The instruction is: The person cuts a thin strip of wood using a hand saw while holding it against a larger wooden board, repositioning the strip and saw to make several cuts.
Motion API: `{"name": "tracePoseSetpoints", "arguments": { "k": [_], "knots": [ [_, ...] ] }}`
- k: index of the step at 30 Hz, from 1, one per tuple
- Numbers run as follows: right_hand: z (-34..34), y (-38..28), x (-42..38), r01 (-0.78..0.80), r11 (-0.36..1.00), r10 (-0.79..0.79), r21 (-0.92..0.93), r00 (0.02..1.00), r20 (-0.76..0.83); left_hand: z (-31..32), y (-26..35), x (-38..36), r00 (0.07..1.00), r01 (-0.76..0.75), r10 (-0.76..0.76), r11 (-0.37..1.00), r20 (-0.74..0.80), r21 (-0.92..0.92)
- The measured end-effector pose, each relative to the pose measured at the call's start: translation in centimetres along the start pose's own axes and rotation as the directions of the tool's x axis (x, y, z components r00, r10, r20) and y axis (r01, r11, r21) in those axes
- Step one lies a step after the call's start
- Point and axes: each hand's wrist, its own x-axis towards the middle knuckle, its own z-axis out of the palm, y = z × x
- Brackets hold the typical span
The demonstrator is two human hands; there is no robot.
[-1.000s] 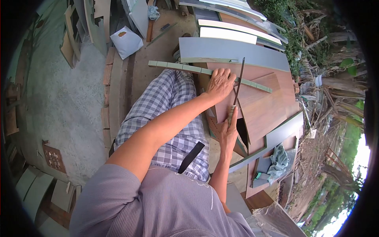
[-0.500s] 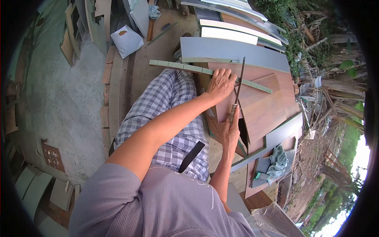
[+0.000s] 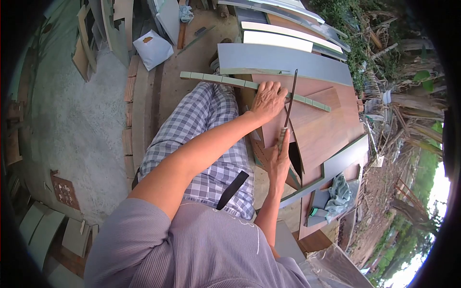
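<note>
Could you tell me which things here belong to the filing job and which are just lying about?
In use:
left hand, pressing the green strip
right hand, gripping the file
brown panel beneath

Lying about:
white bag
grey board
green cloth
offcuts on the ground

No lettering, label, brand, number or sign can be read anywhere here: the white sack (image 3: 152,48) carries only a small orange-brown mark, too blurred to tell whether it is print.
</note>
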Motion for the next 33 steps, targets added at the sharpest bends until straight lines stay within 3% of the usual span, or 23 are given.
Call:
{"name": "tracePoseSetpoints", "arguments": {
  "k": [3,4,7,9,10,13,18,22,27,33],
  "knots": [
    [-0.2,-0.2,0.2,-0.078,0.996,0.076,0.037,0.996,0.048,-0.2,0.0,0.0,0.998,0.016,-0.016,1.000,0.065,0.002],
    [-0.1,0.1,-0.1,-0.076,0.996,0.074,0.036,0.996,0.049,-0.1,-0.1,0.0,0.992,0.031,-0.030,1.000,0.122,-0.005],
    [0.1,0.6,-2.2,-0.015,1.000,0.015,0.005,1.000,-0.004,-0.1,-0.1,-0.1,0.994,0.023,-0.022,1.000,0.109,-0.008],
    [-0.3,0.3,-3.2,-0.209,0.977,0.203,0.042,0.973,0.109,0.0,-0.1,-0.2,0.994,0.029,-0.025,0.999,0.110,-0.031],
    [-0.2,0.7,-3.3,-0.213,0.976,0.207,0.042,0.972,0.107,0.0,-0.1,-0.1,0.994,0.034,-0.029,0.998,0.103,-0.047],
    [0.2,1.3,-3.0,-0.166,0.986,0.164,0.031,0.984,0.068,0.1,0.0,0.0,1.000,-0.012,0.011,1.000,-0.026,-0.016],
    [0.1,0.3,0.3,-0.004,1.000,0.004,0.031,1.000,-0.002,0.1,-0.1,0.0,0.999,-0.020,0.020,1.000,-0.040,0.001],
    [-0.2,0.3,-0.5,-0.004,0.999,0.003,0.033,1.000,0.011,-0.1,-0.1,0.0,0.999,-0.018,0.019,1.000,-0.030,0.003],
    [0.3,1.5,-2.6,-0.193,0.979,0.188,0.064,0.979,0.083,0.0,0.0,0.2,1.000,-0.015,0.015,1.000,-0.012,-0.008],
    [-0.2,-0.5,0.2,-0.118,0.990,0.114,0.076,0.992,0.056,-0.2,0.0,0.0,1.000,-0.012,0.012,1.000,-0.027,-0.002]
  ]
}}
